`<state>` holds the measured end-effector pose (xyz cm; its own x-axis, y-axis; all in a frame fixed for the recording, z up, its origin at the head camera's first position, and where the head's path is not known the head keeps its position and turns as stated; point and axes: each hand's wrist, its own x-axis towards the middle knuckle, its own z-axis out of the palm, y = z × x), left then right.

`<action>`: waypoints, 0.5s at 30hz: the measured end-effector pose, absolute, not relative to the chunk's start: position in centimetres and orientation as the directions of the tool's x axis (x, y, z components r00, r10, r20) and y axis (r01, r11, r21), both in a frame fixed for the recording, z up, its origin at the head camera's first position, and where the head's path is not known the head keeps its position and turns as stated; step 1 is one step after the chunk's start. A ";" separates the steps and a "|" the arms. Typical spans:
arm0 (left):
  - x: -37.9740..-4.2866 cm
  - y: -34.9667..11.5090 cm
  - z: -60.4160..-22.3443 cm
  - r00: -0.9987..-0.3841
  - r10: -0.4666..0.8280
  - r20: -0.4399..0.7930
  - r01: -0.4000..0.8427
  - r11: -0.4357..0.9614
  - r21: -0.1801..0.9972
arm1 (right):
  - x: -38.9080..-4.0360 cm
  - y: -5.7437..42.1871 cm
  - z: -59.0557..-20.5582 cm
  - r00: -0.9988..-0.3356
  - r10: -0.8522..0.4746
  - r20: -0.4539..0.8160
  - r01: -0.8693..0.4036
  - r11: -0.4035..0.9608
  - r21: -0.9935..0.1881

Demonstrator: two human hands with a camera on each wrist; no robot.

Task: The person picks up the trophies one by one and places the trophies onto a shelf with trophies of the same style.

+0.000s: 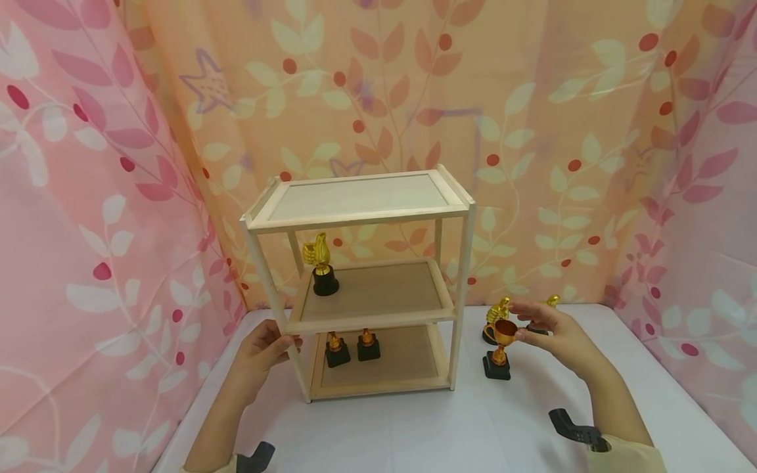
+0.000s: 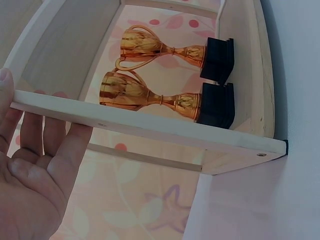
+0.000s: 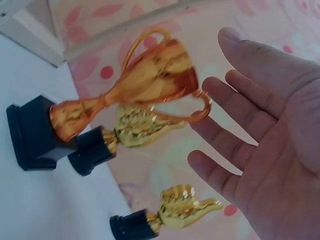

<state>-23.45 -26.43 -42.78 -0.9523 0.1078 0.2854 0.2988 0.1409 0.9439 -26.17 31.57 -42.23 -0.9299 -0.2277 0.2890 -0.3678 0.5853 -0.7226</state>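
My left hand (image 1: 264, 351) grips the left front post of a small three-tier wooden shelf (image 1: 367, 323), with the fingers behind the post in the left wrist view. My right hand (image 1: 556, 334) is beside a copper-coloured trophy cup (image 1: 501, 336) with a black base, standing upright on the table. In the right wrist view its fingers (image 3: 235, 107) are spread near the cup's handle, not closed round it; whether a fingertip touches the handle I cannot tell. Two similar trophy cups (image 2: 145, 95) stand on the bottom tier. A gold thumbs-up trophy (image 1: 322, 263) is on the middle tier.
Behind the right-hand cup stand two more gold thumbs-up trophies (image 3: 182, 207) on the table, partly hidden by the hand in the head view. A white cloth (image 1: 402, 433) covers the table. Patterned curtains (image 1: 378, 85) hang behind and on both sides.
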 end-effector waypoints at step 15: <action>-23.4 -26.5 -42.8 -0.945 0.125 0.302 0.314 0.099 0.944 | -27.6 33.1 -45.8 -0.960 -0.243 0.137 -0.248 0.517 -0.819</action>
<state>-23.40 -26.51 -42.85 -0.9452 0.1248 0.3018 0.3145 0.0986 0.9441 -27.61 33.09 -45.75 -0.9603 -0.2431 0.1371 -0.2478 0.5168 -0.8195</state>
